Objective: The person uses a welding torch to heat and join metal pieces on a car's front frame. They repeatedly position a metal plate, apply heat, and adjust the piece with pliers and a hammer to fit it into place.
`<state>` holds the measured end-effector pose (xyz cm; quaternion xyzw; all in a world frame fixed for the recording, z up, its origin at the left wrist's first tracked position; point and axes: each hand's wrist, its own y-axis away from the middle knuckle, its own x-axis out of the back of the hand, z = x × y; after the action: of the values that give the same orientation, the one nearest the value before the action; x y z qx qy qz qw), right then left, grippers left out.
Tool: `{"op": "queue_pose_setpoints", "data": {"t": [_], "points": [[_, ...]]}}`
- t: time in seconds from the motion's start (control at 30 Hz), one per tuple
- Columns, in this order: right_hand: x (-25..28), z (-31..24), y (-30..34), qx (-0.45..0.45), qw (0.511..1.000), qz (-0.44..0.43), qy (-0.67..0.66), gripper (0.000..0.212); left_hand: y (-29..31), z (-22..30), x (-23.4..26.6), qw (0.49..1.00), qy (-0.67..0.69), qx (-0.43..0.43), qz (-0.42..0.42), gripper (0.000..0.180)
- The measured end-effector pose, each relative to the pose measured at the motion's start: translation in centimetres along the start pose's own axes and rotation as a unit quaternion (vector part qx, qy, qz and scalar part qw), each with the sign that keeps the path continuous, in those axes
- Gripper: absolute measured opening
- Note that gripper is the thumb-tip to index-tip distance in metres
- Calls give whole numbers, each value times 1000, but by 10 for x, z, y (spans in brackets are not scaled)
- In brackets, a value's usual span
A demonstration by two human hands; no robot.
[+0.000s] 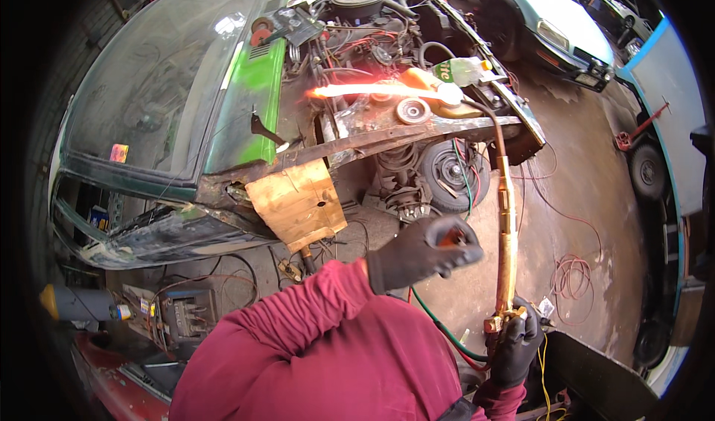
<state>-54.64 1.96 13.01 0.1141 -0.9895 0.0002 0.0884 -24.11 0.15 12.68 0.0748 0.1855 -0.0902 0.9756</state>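
Your right hand [516, 348] grips the torch [507, 246] by its valve end, lit tip before the engine bay [417, 132] | your left hand [428, 251] is curled, contents unclear | swing the flame [376, 90] toward the plastic bottle [462, 71] and it could melt or ignite.

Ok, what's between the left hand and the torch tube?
In the head view, a narrow strip of concrete floor shows between the left hand and the torch tube; no object shows in it.
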Motion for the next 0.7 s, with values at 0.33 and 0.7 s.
{"op": "queue_pose_setpoints", "data": {"t": [0.33,0.7], "points": [[-40,-26,-4,-40,996,51,63,73,1,15,14,974,-202,-106,8,56],[-132,-145,2,108,839,44,531,22,46,41,144,912,-172,-370,47,41]]}}
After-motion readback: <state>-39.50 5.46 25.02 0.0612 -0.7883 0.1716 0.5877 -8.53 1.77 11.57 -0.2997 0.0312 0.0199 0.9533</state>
